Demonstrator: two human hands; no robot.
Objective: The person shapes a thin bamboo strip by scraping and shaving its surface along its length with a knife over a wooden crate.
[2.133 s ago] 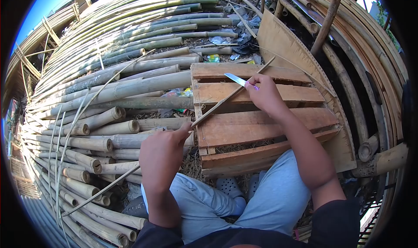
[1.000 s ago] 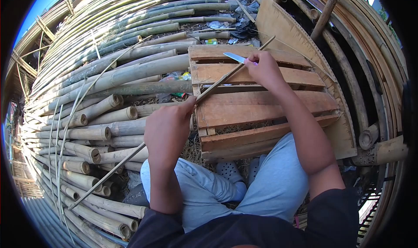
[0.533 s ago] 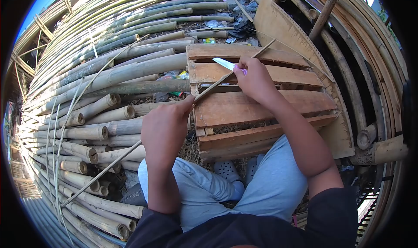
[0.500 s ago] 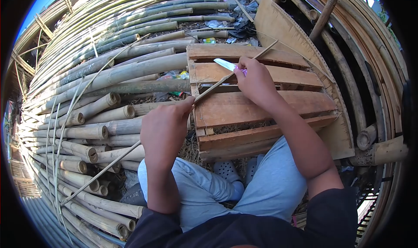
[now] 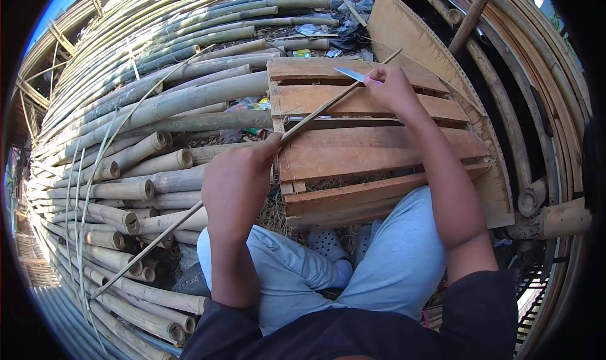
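Observation:
My left hand [image 5: 238, 182] is closed around a long thin bamboo strip [image 5: 322, 109] near the left edge of a slatted wooden crate [image 5: 372, 148]. The strip runs diagonally from the lower left, through that hand, up across the crate to its far side. My right hand [image 5: 390, 90] grips a knife [image 5: 350, 74] by its purple handle, over the crate's far slats. The blade points to the upper left and lies at the strip's upper part; whether its edge touches the strip I cannot tell.
Many bamboo poles [image 5: 208, 98] lie stacked at the left and far side. Thin strips [image 5: 106, 146] rest across them. A curved wooden sheet [image 5: 416, 38] stands behind the crate, with a post [image 5: 472, 18] and long bamboo pieces to the right. Plastic litter [image 5: 246, 104] lies among the poles.
My right hand has moved with the knife up and to the right along the strip, toward its far end. My left hand keeps its hold, and the view has shifted slightly.

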